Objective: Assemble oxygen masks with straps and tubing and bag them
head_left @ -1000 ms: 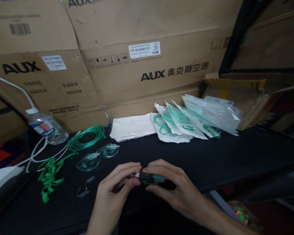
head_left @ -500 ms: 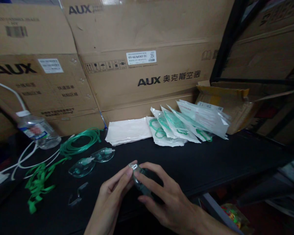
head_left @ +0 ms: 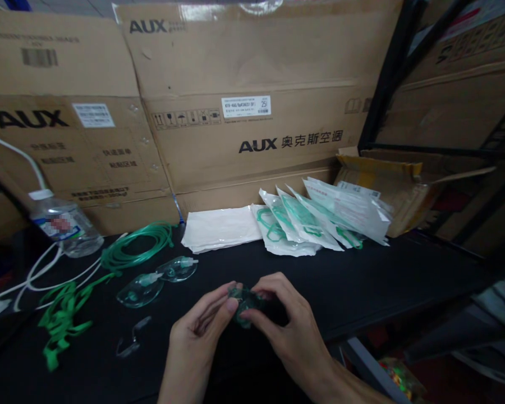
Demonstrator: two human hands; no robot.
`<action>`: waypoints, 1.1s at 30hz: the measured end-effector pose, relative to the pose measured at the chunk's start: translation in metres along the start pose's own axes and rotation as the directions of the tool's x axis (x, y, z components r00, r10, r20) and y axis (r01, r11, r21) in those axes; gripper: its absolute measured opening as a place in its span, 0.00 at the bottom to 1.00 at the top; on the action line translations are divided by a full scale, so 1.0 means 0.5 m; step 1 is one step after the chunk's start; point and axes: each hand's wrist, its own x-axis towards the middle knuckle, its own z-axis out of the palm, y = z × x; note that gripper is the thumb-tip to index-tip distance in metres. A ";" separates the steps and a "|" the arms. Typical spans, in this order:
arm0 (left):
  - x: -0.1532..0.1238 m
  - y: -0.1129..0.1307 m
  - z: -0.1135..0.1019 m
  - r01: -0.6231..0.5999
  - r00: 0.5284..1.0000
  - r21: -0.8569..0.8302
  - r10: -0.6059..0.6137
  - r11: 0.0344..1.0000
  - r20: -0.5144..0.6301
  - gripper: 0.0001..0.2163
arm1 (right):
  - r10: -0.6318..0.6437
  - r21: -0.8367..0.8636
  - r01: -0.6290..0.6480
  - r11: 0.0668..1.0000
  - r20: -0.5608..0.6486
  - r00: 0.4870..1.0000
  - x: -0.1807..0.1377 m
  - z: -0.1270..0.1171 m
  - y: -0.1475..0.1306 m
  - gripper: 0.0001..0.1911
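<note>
Between my two hands is a clear green-tinted oxygen mask, held above the dark tabletop. My left hand pinches its left edge with thumb and fingers. On the other side, my right hand grips it with the thumb below and the fingers on top, hiding part of it. Two more clear masks, a nearer one and a farther one, lie to the left of my hands. Closer to me rest small bent metal strips or clips, too fine to make out exactly.
Green elastic straps and coiled green tubing lie at the left, near white cables and a plastic bottle. White pouches and packed mask sets line the back before large cartons. An open carton stands back right.
The mask has turned in my hands, and the white clip seen at its edge before is no longer plainly visible. My right hand's fingers have drawn up and back from the clip.
</note>
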 end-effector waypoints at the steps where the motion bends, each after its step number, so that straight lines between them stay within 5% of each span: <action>1: 0.000 -0.001 -0.001 -0.006 1.000 0.005 0.006 1.000 0.002 0.21 | 0.044 0.031 -0.044 0.999 0.000 0.999 0.000 0.002 -0.002 0.13; 6: -0.003 -0.005 -0.006 0.005 1.000 0.007 -0.005 1.000 0.005 0.19 | 0.217 0.177 -0.236 0.955 0.125 0.968 0.006 0.010 -0.016 0.06; 19: -0.010 0.008 0.001 -0.001 1.000 0.018 0.001 1.000 0.007 0.21 | 0.219 0.415 -0.346 0.841 0.324 0.920 0.019 -0.017 -0.022 0.09; 25: -0.012 0.010 0.000 -0.047 0.999 0.037 0.047 0.998 -0.017 0.18 | 0.291 0.339 -0.368 0.866 0.258 0.921 0.017 -0.010 -0.016 0.10; 33: -0.016 0.010 0.000 -0.132 0.991 0.100 0.132 0.986 0.005 0.13 | 0.169 0.237 -0.201 0.950 0.147 0.975 0.005 -0.008 -0.015 0.08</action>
